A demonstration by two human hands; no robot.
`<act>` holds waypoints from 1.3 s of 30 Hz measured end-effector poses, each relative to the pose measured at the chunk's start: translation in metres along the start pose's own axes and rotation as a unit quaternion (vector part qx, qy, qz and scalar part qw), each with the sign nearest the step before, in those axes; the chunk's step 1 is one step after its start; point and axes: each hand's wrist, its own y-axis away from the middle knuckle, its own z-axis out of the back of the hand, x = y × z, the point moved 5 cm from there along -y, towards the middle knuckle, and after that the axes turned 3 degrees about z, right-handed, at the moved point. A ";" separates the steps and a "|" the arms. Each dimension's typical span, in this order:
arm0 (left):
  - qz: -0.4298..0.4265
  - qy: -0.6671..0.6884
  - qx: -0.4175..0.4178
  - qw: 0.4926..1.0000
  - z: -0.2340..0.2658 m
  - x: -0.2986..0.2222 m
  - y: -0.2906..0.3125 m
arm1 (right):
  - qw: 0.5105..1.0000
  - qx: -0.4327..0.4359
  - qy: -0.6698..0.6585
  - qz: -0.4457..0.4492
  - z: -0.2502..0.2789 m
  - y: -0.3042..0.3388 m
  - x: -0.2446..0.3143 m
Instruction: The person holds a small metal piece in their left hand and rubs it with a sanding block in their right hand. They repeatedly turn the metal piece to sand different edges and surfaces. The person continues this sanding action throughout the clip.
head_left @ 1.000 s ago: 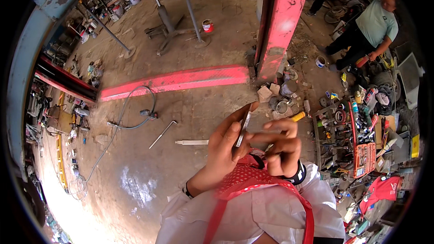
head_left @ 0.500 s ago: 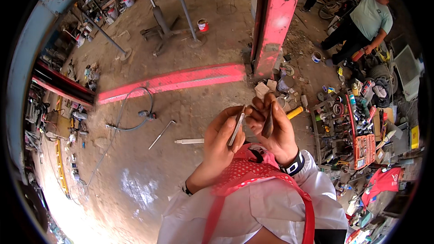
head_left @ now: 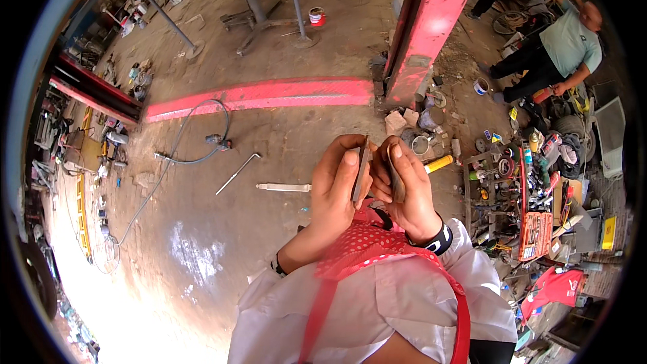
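Both my hands are raised close together in front of my chest. My left hand is closed around a flat, narrow grey metal piece, seen nearly edge-on between thumb and fingers. In my right hand, a thin dark brown piece with a bent, curved shape is pinched by thumb and fingers. The two pieces face each other with a small gap. Fingertips of both hands nearly meet behind them, and their far sides are hidden.
A red steel beam crosses the floor to a red post. An air hose with a tool, a bar wrench and a pale metal bar lie left. Right stand a cluttered tool rack and another person.
My hands have come slightly closer together, and both held pieces are turned more upright. The right-hand piece shows a more bent outline. My view has shifted a little.
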 end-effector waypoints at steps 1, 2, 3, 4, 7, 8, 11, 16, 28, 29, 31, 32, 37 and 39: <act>-0.005 0.003 -0.001 1.000 0.001 0.000 0.000 | 0.999 -0.008 0.030 0.024 -0.002 0.001 -0.001; -0.010 0.006 -0.001 1.000 0.002 0.000 0.000 | 0.997 -0.017 0.059 0.049 -0.003 0.002 -0.001; -0.015 0.009 -0.001 1.000 0.002 -0.001 0.000 | 0.994 -0.013 0.077 0.078 0.000 0.003 -0.002; -0.028 -0.020 -0.010 0.999 0.002 -0.003 0.000 | 0.987 -0.010 0.124 0.102 0.000 0.004 -0.001; -0.077 -0.098 -0.046 0.991 0.001 -0.006 -0.001 | 0.960 -0.008 0.220 0.172 -0.005 0.007 0.004; -0.100 -0.121 -0.065 0.986 0.002 -0.003 -0.002 | 0.955 -0.011 0.225 0.192 -0.009 0.008 0.006; -0.125 -0.117 -0.068 0.983 -0.001 0.000 -0.003 | 0.945 -0.012 0.242 0.221 -0.008 0.007 0.009; -0.155 -0.131 -0.084 0.976 -0.010 0.008 -0.007 | 0.931 -0.038 0.263 0.249 -0.001 0.012 0.013; -0.239 -0.175 -0.079 0.952 -0.018 0.015 -0.005 | 0.925 -0.026 0.310 0.219 0.012 0.020 0.014; -0.240 -0.177 -0.063 0.953 -0.018 0.013 -0.004 | 0.904 -0.031 0.350 0.243 0.015 0.021 0.013; -0.240 -0.170 -0.045 0.955 -0.019 0.013 -0.003 | 0.876 -0.035 0.397 0.272 0.015 0.022 0.014; -0.240 -0.161 -0.045 0.956 -0.018 0.015 -0.002 | 0.871 -0.035 0.404 0.278 0.013 0.023 0.015; -0.232 -0.147 -0.058 0.960 -0.016 0.019 0.000 | 0.862 -0.043 0.424 0.274 0.007 0.027 0.019; -0.233 -0.150 -0.052 0.959 -0.014 0.021 0.000 | 0.859 -0.047 0.431 0.270 0.005 0.027 0.022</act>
